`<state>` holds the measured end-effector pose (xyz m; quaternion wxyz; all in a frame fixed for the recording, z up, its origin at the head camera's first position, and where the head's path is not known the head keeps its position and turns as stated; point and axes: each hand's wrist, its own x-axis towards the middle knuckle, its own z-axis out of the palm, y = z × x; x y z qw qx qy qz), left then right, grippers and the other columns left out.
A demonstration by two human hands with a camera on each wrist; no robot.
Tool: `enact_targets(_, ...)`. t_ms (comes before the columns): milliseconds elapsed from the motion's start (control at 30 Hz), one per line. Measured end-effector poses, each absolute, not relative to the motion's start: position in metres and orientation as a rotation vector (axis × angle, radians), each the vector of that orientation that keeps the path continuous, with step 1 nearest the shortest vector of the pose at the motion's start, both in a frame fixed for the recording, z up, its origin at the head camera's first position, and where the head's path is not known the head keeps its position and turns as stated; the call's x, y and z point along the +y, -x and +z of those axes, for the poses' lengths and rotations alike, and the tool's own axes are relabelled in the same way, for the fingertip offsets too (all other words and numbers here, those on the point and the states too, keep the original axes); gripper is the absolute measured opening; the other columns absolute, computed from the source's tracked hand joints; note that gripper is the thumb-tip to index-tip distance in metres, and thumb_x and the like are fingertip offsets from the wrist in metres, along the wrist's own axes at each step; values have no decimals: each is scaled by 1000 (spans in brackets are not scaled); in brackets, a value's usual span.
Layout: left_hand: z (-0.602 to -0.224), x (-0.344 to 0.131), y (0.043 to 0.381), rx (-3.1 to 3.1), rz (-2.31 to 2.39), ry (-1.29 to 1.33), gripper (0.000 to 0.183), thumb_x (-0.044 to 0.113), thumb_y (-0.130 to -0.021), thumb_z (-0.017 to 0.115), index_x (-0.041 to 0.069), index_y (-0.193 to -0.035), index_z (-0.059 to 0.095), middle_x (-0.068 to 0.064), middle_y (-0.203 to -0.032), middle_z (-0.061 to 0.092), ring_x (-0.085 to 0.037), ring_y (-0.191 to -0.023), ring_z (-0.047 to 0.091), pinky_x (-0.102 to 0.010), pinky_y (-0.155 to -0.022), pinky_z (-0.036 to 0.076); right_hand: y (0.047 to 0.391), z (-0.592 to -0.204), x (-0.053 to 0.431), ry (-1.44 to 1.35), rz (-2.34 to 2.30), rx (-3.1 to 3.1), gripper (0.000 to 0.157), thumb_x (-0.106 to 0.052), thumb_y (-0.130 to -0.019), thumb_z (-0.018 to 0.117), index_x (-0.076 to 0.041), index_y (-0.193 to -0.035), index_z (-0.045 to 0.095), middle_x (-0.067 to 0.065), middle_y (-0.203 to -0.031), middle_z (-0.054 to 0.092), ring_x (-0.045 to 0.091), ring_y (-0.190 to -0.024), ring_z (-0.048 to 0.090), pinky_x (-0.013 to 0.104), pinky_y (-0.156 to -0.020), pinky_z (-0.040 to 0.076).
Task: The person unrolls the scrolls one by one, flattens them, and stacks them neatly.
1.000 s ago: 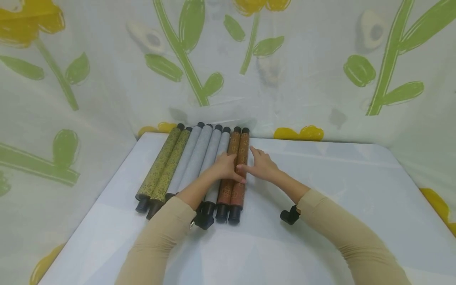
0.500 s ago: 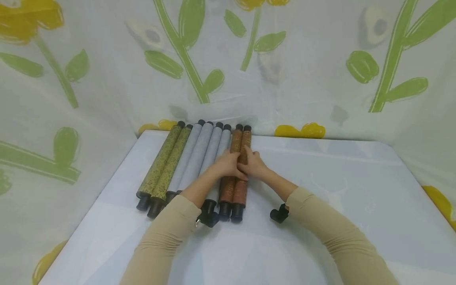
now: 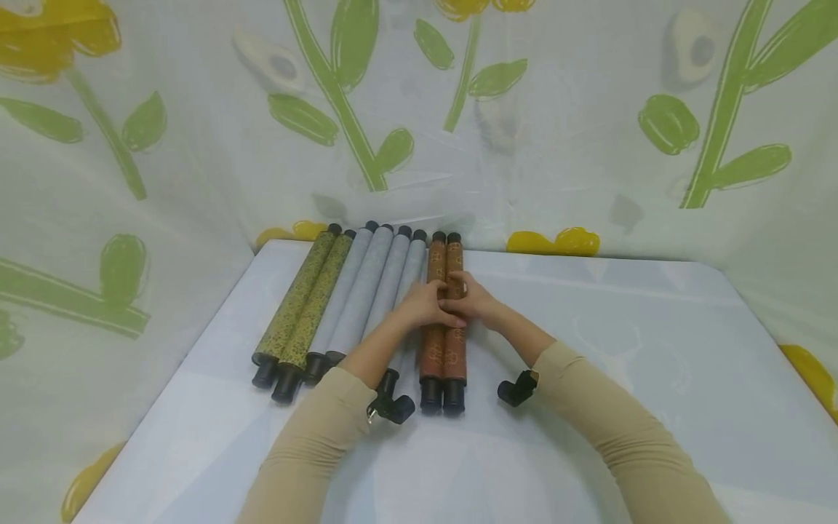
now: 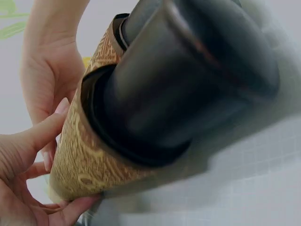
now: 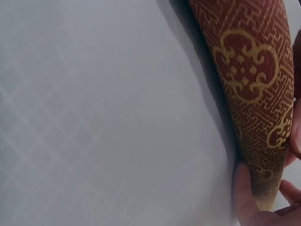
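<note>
Two reddish-brown scrolls [image 3: 432,356] with gold patterns and black end knobs lie side by side in the head view. Across the left one, my left hand [image 3: 424,304] grips the pair, its thumb reaching over the right one. From the other side my right hand [image 3: 481,302] curls round the right-hand scroll, thumb on top. The left wrist view shows one brown scroll [image 4: 84,160] end-on, its large black knob [image 4: 160,80] near the camera. Fingers of both hands hold it further back. In the right wrist view the patterned cloth [image 5: 249,66] tapers away toward the fingers.
Several pale grey scrolls [image 3: 366,298] lie just left of the brown pair. Two yellow-green scrolls [image 3: 297,306] are at the far left of the row. A flower-printed curtain [image 3: 556,160] rises behind the white table [image 3: 622,327].
My right hand has come in from the right and closed round the brown scrolls. Both brown scrolls have shifted right, opening a gap beside the nearest grey one at their near ends.
</note>
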<state>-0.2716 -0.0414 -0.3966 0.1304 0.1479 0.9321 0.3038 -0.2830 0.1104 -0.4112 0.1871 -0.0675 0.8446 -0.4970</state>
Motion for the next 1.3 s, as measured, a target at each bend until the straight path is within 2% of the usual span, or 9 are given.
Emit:
enact_targets(167,-400,-43,270,2653,899,-426,91,41,-71,81,7,-144,38,-22,-143,41,-42,-137,24,-49,-108,30,285,-412,116,183,-1432,2294,79,-20,-87,67,-15,-149,18,23,-148,25,38,-123,43,40,-84,50)
enact_targets(267,-401,-43,269,2630,940,-417,90,40,-72,80,9,-145,37,-22,-145,38,-42,-138,21,-51,-108,29,284,-412,118,185,-1429,2292,80,-21,-87,68,-16,-149,18,23,-149,22,39,-126,40,42,-84,50)
enact_targets(333,-402,-43,268,2601,995,-417,90,39,-73,80,9,-145,37,-22,-145,38,-40,-137,25,-51,-107,31,283,-412,120,191,-1424,2298,82,-22,-86,69,-16,-149,18,23,-151,19,39,-131,34,47,-91,47)
enact_targets(500,-406,-43,267,2514,1152,-431,88,34,-74,80,7,-145,36,-20,-146,38,-33,-134,35,-46,-107,32,283,-413,124,230,-1429,2310,85,-24,-84,72,-13,-148,17,22,-153,15,37,-139,20,53,-107,30)
enact_targets(700,-412,-43,267,2496,1192,-489,85,32,-76,79,10,-145,37,-19,-148,36,-31,-136,33,-45,-108,31,283,-414,130,240,-1448,2274,84,-21,-84,72,-15,-148,19,20,-154,12,37,-141,12,56,-111,19)
enact_targets(933,-413,-43,264,2383,1297,-453,87,26,-74,81,14,-147,35,-15,-151,31,-28,-140,27,-44,-111,26,279,-414,131,249,-1506,2206,83,-19,-85,71,-15,-149,19,19,-155,8,37,-141,11,57,-109,22)
enact_targets(1133,-414,-40,264,2337,1293,-500,92,25,-76,80,14,-150,26,-16,-152,28,-27,-140,26,-42,-111,28,269,-406,132,274,-1537,2225,83,-16,-83,72,-11,-148,19,21,-155,10,37,-142,8,57,-111,14)
enact_targets(1300,-414,-33,261,2343,1263,-545,91,27,-79,77,11,-150,24,-17,-152,28,-28,-139,28,-41,-109,30,269,-413,140,262,-1517,2258,85,-21,-83,73,-14,-148,19,19,-155,11,36,-142,10,57,-111,15)
